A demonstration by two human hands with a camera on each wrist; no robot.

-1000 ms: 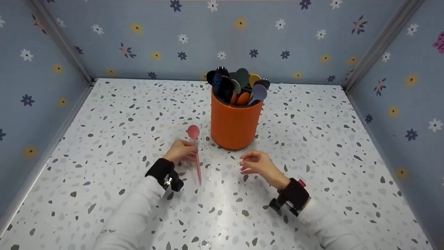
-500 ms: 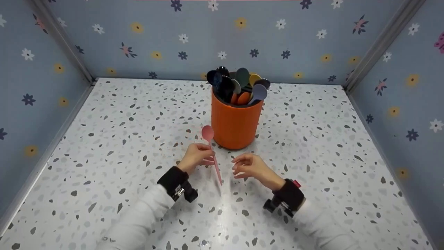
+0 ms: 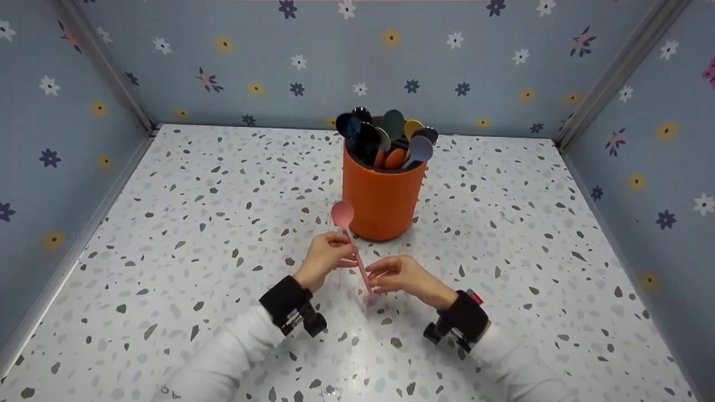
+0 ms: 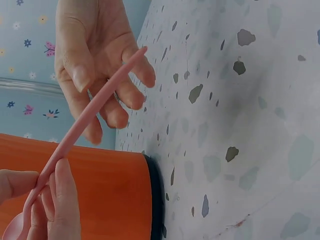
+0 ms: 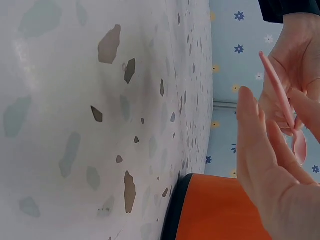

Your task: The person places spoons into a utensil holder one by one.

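My left hand (image 3: 327, 258) pinches a pink spoon (image 3: 342, 214) by its handle, just below the bowl. The spoon is held above the table, bowl away from me and handle end slanting down toward my right. In the left wrist view, thumb and fingers grip the handle (image 4: 90, 112) close to the bowl. My right hand (image 3: 406, 278) is beside the lower handle, its fingers relaxed and slightly bent. From the right wrist view, its thumb and fingers stand apart around the handle (image 5: 276, 82) without closing on it; whether a fingertip touches it I cannot tell.
An orange cylindrical holder (image 3: 382, 204) stands upright just beyond the hands, with several spoons in dark, green, yellow, orange and lilac colours sticking out. The speckled white tabletop (image 3: 195, 223) is bounded by flowered blue walls (image 3: 251, 56) at the back and sides.
My left hand has carried the pink spoon to the right, in front of the orange holder. My right hand has moved left and slightly nearer me, to the handle's lower end.
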